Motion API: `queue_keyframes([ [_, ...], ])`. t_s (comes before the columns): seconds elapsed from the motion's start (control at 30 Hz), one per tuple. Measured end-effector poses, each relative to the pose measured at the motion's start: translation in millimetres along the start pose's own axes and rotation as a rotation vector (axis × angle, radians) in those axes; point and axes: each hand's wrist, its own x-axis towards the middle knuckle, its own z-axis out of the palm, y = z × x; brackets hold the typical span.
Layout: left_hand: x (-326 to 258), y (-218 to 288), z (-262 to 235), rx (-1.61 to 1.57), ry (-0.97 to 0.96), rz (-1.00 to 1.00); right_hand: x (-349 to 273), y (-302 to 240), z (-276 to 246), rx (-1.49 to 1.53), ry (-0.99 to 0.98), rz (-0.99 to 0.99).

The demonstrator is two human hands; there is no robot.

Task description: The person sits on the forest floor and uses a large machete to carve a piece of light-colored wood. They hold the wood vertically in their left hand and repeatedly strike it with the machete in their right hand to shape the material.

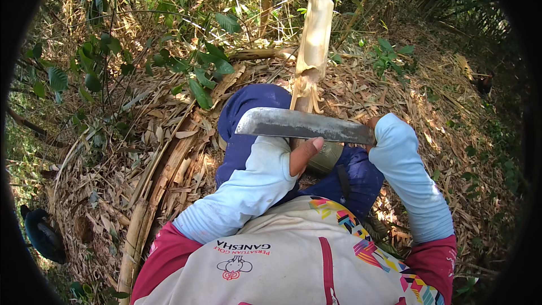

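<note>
Gripping machete (305, 124) in right hand (374, 123), curled closed at handle end, w/ tip to left. Holding it crosswise over split bamboo (314, 39), btwn bent legs (248, 110) & reaching far. Can't tell opening or hold of left hand (302, 157), by machete's near edge w/ thumb out & fingers hidden. Surrounded by dry leaves (353, 85), w/ log (138, 231) near left & plant (200, 76) far left.

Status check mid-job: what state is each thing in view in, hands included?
Machete: blade bare, crosswise over the bamboo; contact unclear.
Bamboo: split open, splintered just beyond the blade.
Right hand: closed around the machete's handle end.
Left hand: thumb just below the blade; fingers hidden, grip unclear.
Long pole: lying on the ground.
Fallen leaves: dry, scattered.
</note>
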Motion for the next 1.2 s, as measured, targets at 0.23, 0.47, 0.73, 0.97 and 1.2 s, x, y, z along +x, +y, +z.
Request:
queue_keyframes([
  [0.23, 2, -1, 4, -0.067, 0.061, 0.043, -11, -12, -16, -0.048, 0.053, 0.044],
  [0.47, 7, -1, 11, -0.126, 0.114, 0.096, 15, -12, -25, -0.15, -0.129, 0.282],
  [0.73, 8, 1, 11, -0.079, 0.155, 0.056, 0, -19, -37, -0.09, -0.072, 0.228],
  [0.97, 8, 1, 12, -0.074, 0.183, 0.071, -7, -25, -40, -0.076, 0.026, 0.195],
  [1.2, 7, 3, 12, -0.121, 0.165, 0.001, 9, -24, -40, -0.104, -0.078, 0.193],
])
